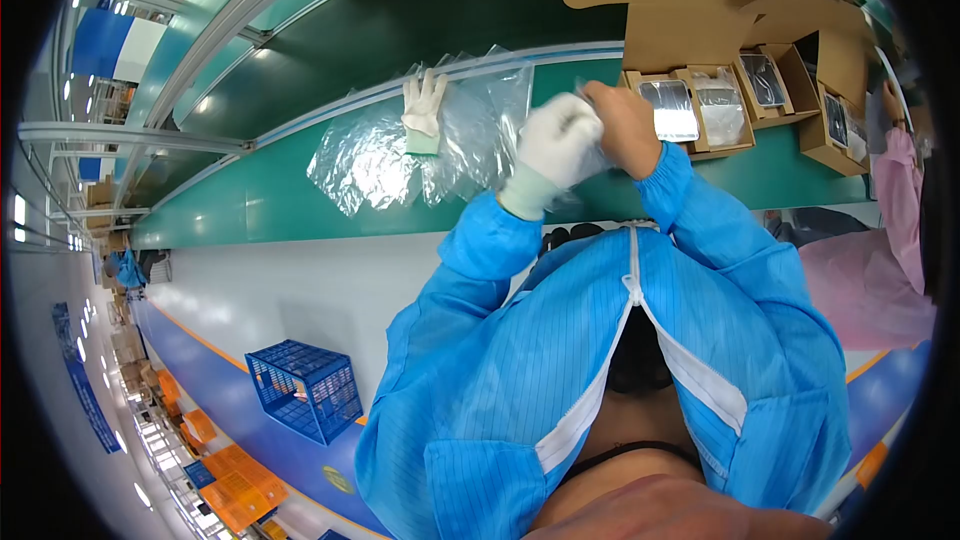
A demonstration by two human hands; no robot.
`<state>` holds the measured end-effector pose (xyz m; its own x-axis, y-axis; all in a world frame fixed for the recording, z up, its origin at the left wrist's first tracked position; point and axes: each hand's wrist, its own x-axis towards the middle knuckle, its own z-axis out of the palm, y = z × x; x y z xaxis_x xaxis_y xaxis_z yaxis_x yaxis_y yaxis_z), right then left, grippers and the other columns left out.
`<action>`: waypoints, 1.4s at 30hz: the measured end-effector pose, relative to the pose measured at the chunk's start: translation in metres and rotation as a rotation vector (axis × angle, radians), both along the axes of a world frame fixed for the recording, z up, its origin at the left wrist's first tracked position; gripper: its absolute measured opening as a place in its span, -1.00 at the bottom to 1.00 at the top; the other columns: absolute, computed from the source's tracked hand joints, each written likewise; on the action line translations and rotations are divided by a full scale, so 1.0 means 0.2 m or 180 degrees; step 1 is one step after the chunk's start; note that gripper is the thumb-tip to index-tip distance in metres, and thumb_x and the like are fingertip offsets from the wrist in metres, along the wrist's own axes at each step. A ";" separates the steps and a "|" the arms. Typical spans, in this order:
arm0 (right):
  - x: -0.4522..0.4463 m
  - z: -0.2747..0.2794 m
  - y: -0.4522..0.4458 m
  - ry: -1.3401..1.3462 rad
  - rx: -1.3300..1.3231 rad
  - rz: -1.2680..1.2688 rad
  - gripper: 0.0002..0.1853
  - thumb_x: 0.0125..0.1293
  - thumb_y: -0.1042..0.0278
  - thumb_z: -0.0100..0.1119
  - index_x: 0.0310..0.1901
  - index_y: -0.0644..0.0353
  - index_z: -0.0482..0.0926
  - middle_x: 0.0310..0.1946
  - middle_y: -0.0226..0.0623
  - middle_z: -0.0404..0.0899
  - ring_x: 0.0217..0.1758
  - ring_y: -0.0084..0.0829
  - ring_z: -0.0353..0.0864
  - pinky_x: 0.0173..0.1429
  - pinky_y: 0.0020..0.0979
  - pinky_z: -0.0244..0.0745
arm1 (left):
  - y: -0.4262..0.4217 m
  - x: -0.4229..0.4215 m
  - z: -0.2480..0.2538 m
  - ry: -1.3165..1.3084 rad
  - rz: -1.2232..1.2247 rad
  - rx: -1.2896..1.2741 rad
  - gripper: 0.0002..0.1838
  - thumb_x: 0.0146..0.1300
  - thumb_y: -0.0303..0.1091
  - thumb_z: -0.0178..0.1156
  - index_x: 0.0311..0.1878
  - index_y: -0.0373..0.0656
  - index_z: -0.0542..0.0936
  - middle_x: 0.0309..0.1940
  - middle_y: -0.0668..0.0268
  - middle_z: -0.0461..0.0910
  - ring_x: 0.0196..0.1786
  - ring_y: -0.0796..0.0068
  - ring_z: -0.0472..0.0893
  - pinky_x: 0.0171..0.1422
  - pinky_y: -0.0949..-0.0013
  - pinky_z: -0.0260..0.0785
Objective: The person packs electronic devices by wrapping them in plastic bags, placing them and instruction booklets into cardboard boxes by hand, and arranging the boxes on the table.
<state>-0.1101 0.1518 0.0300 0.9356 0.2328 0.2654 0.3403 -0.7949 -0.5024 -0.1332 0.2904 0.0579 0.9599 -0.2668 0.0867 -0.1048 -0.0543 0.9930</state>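
My left hand, in a white knit glove, is closed, its fingers curled close to the right hand. My right hand is bare and also closed, its fingertips pinched beside the glove. Between and below both hands shows a clear plastic bag, partly hidden by them. Just left of the hands, several flat clear plastic bags lie spread on the green bench. A second white glove rests on those bags, fingers pointing away from me.
To the right stand open cardboard boxes holding a device with a pale screen and bagged items. A co-worker's pink sleeve is at the far right. A blue crate sits on the floor. Metal frame rails rise at left.
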 end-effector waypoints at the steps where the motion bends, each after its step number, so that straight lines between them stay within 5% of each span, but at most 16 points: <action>1: 0.00 0.03 0.01 0.0002 0.0003 -0.0006 -0.81 0.08 0.28 0.18 -0.37 0.23 0.52 -0.48 -0.03 0.58 -0.31 -0.02 0.58 -0.26 -0.08 0.45 | 0.02 0.02 0.01 0.0242 0.0221 -0.0310 -0.90 0.15 -0.44 0.05 -0.41 -0.23 0.51 -0.51 0.32 0.52 -0.44 0.58 0.48 -0.33 0.54 0.31; 5: -0.03 0.08 -0.04 0.0574 0.0699 0.0245 -0.64 0.11 0.14 0.23 -0.13 0.20 0.58 -0.31 -0.14 0.64 -0.14 -0.12 0.56 -0.09 -0.21 0.46 | 0.09 0.06 0.01 0.0607 0.0525 -0.1084 -0.92 0.16 -0.45 0.05 -0.40 -0.24 0.50 -0.47 0.29 0.54 -0.43 0.56 0.49 -0.33 0.54 0.31; 7: -0.10 0.07 -0.09 0.0864 0.2296 0.1046 -0.61 0.10 0.17 0.26 -0.08 0.22 0.58 -0.12 -0.17 0.60 0.02 -0.13 0.46 0.08 -0.23 0.36 | 0.08 0.02 0.03 0.0570 0.0499 -0.1625 -0.90 0.18 -0.45 0.04 -0.38 -0.27 0.49 -0.44 0.24 0.56 -0.43 0.54 0.49 -0.35 0.53 0.31; 13: -0.12 0.17 -0.06 -0.0433 0.1343 0.1328 -0.72 0.16 0.36 0.20 -0.08 0.19 0.60 -0.01 -0.20 0.54 0.06 -0.20 0.41 0.12 -0.29 0.31 | 0.11 -0.09 0.25 -0.0060 0.0174 -0.0915 -0.90 0.20 -0.43 0.10 -0.28 -0.24 0.53 -0.45 0.34 0.56 -0.39 0.62 0.50 -0.25 0.57 0.33; 17: -0.08 0.49 -0.14 0.0493 0.1568 0.2241 -0.79 0.23 0.39 0.14 -0.11 0.19 0.61 -0.11 -0.22 0.55 -0.05 -0.28 0.45 0.03 -0.33 0.37 | 0.48 0.12 0.13 -0.1174 -0.0148 0.1491 -0.02 -0.23 -0.07 0.49 0.27 -0.31 0.26 0.19 0.11 0.38 0.28 0.22 0.32 0.36 0.29 0.06; 19: -0.10 0.60 -0.14 0.0796 0.1614 0.2319 -0.79 0.24 0.38 0.12 -0.10 0.18 0.61 -0.17 -0.23 0.54 -0.12 -0.34 0.46 -0.02 -0.32 0.39 | 0.42 0.11 0.12 -0.0762 -0.0986 0.1083 0.21 -0.31 0.06 0.50 0.37 -0.34 0.08 0.33 0.06 0.20 0.37 0.11 0.22 0.44 0.27 -0.08; 21: -0.08 0.65 -0.13 0.1078 0.1198 0.2921 -0.80 0.25 0.36 0.13 -0.13 0.17 0.62 -0.16 -0.25 0.53 -0.16 -0.34 0.47 -0.07 -0.32 0.40 | 0.30 0.06 0.09 -0.0992 -0.1441 0.0570 0.18 -0.22 0.12 0.45 0.37 -0.35 0.06 0.32 0.05 0.19 0.33 0.13 0.25 0.42 0.25 -0.01; 23: -0.09 0.65 -0.12 0.0975 0.1095 0.2872 -0.82 0.23 0.35 0.15 -0.16 0.17 0.63 -0.14 -0.27 0.53 -0.12 -0.33 0.46 -0.03 -0.31 0.38 | 0.22 0.04 -0.01 0.0559 -0.2255 -0.1488 -0.05 -0.04 0.09 0.34 0.30 -0.34 0.21 0.15 0.11 0.37 0.21 0.27 0.39 0.31 0.32 0.18; 26: -0.16 0.63 -0.13 -0.0121 0.0454 0.2389 -0.85 0.19 0.36 0.18 -0.24 0.17 0.64 -0.09 -0.29 0.52 -0.03 -0.29 0.44 0.05 -0.29 0.32 | 0.10 -0.13 0.03 0.1275 -0.1537 -0.1885 -0.41 0.11 -0.06 0.23 0.07 -0.32 0.43 -0.12 0.23 0.50 -0.02 0.45 0.50 0.08 0.43 0.34; 29: -0.27 0.49 -0.22 -0.1110 0.0068 0.1462 -0.70 0.07 0.37 0.25 -0.12 0.20 0.58 0.00 -0.31 0.50 0.15 -0.29 0.35 0.23 -0.26 0.18 | 0.08 -0.22 -0.04 0.1395 -0.1185 -0.1757 -0.70 0.19 -0.22 0.16 -0.15 -0.25 0.49 -0.29 0.23 0.55 -0.20 0.46 0.56 -0.10 0.45 0.42; 31: -0.42 0.39 -0.30 -0.0261 0.2255 0.0091 -0.45 0.00 0.35 0.31 0.09 0.20 0.44 0.04 -0.30 0.48 0.23 -0.34 0.30 0.32 -0.23 0.13 | 0.03 -0.32 0.02 0.1052 -0.0952 -0.1710 -0.82 0.24 -0.29 0.08 -0.33 -0.21 0.48 -0.40 0.29 0.52 -0.32 0.49 0.53 -0.21 0.43 0.42; 32: -0.49 0.33 -0.34 -0.0266 0.2230 0.0073 -0.45 0.00 0.35 0.31 0.09 0.20 0.44 0.04 -0.30 0.48 0.23 -0.34 0.30 0.32 -0.23 0.13 | 0.02 -0.34 0.06 0.1012 -0.0633 -0.1695 -0.82 0.26 -0.29 0.07 -0.34 -0.22 0.47 -0.41 0.29 0.51 -0.34 0.49 0.52 -0.23 0.44 0.41; 34: -0.60 0.29 -0.37 0.2614 0.3667 0.0605 -0.31 -0.01 0.36 0.33 0.21 0.18 0.29 0.05 -0.30 0.46 0.22 -0.39 0.32 0.32 -0.27 0.18 | -0.02 -0.33 0.10 0.0826 -0.0391 -0.1679 -0.83 0.29 -0.33 0.04 -0.32 -0.24 0.46 -0.42 0.31 0.49 -0.43 0.50 0.48 -0.28 0.48 0.39; 37: -0.62 0.42 -0.27 0.2974 0.3424 0.0717 -0.38 0.10 0.35 0.30 0.21 0.15 0.31 0.04 -0.30 0.47 0.14 -0.42 0.40 0.22 -0.36 0.31 | -0.11 -0.35 0.17 0.0046 -0.0538 -0.0577 -0.84 0.29 -0.34 0.05 -0.31 -0.25 0.48 -0.37 0.28 0.49 -0.35 0.49 0.47 -0.22 0.46 0.37; 38: -0.62 0.41 -0.27 0.2919 0.3455 0.0689 -0.38 0.10 0.35 0.30 0.21 0.15 0.31 0.04 -0.30 0.47 0.14 -0.42 0.40 0.22 -0.36 0.31 | -0.13 -0.33 0.20 -0.1570 -0.0401 0.0119 -0.83 0.25 -0.33 0.08 -0.34 -0.24 0.52 -0.30 0.23 0.49 -0.22 0.42 0.46 -0.11 0.40 0.33; 42: -0.63 0.37 -0.27 0.2406 0.3059 0.0917 -0.50 0.19 0.32 0.26 0.16 0.16 0.37 0.00 -0.30 0.50 0.07 -0.49 0.45 0.12 -0.46 0.38 | -0.20 -0.25 0.33 -0.2005 -0.1302 0.0570 -0.80 0.18 -0.31 0.11 -0.42 -0.26 0.56 -0.23 0.18 0.48 -0.13 0.25 0.41 0.00 0.32 0.27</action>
<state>-0.2365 0.0987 0.1046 0.8749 0.4641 -0.1387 -0.1849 0.0554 -0.9812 -0.1834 0.2503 0.1235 0.5656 -0.6511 0.5062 -0.6937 -0.0437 0.7189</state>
